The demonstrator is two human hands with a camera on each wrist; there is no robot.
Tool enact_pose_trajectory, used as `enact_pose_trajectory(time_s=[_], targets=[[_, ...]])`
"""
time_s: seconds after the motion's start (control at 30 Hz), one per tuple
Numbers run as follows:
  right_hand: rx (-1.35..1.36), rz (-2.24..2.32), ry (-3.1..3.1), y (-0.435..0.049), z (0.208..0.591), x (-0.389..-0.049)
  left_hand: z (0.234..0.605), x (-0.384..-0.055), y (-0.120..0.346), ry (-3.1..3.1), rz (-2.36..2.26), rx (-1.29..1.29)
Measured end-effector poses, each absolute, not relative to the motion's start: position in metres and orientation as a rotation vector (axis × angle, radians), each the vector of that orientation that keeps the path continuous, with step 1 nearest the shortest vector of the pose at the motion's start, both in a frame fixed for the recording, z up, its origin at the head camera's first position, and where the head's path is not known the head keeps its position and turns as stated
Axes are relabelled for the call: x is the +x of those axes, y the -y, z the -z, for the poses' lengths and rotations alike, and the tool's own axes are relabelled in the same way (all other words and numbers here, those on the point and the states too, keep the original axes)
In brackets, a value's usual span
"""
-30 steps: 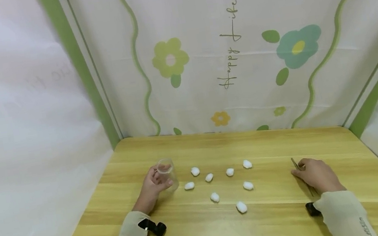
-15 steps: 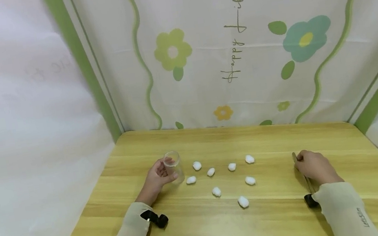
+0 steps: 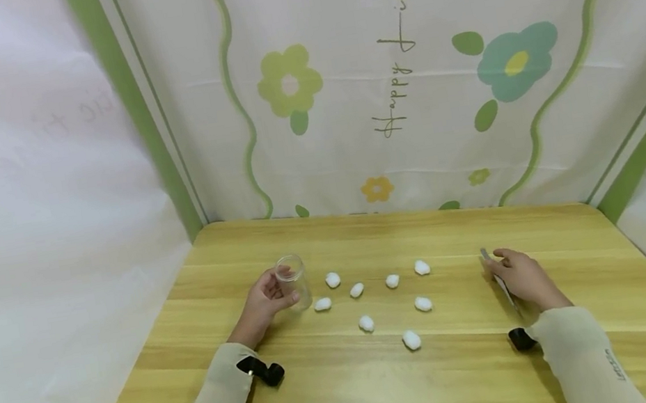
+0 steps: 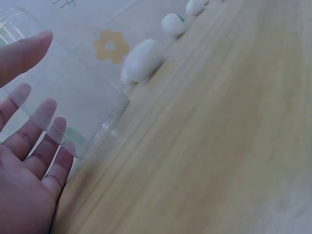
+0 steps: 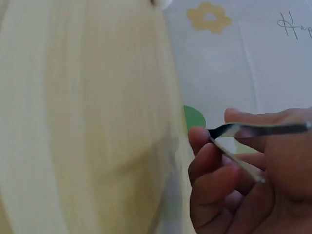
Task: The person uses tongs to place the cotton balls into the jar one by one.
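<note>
My left hand holds a clear, open-topped jar upright at the left of the table, thumb on the near side and fingers round the far side. In the left wrist view the jar has its base at the tabletop. My right hand pinches a pair of metal tweezers over the right part of the table. The right wrist view shows the tweezers held by the joined end, their two arms spread apart with nothing between them. Several white cotton balls lie scattered between the hands.
The wood-patterned table has its rounded back edge against a white flowered curtain. More white fabric hangs along the left side, and likewise on the right. Small black cameras sit at both wrists.
The right hand has shifted slightly left and turned the tweezers, which now show more of their length. The left hand keeps its hold on the jar. The cotton balls stay put; the head view shifts slightly.
</note>
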State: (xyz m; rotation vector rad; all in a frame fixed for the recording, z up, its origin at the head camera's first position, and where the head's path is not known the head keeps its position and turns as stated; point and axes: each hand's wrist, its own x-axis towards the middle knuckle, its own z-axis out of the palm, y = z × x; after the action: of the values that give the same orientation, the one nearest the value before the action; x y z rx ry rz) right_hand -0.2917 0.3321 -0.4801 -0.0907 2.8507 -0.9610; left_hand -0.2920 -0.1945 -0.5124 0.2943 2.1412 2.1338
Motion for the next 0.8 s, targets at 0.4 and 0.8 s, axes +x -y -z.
enact_pose_trajectory(time_s=[0.4, 0.8], targets=[[-0.092, 1.628, -2.520, -0.3336, 0.4754, -0.2916, 0.5114, -0.2920, 0.1939, -2.178, -2.137, 0.312], [0.010, 1.747, -2.373, -0.3323, 0.4744, -0.2887, 0.5134, -0.2912, 0.1935, -2.206, -2.131, 0.311]])
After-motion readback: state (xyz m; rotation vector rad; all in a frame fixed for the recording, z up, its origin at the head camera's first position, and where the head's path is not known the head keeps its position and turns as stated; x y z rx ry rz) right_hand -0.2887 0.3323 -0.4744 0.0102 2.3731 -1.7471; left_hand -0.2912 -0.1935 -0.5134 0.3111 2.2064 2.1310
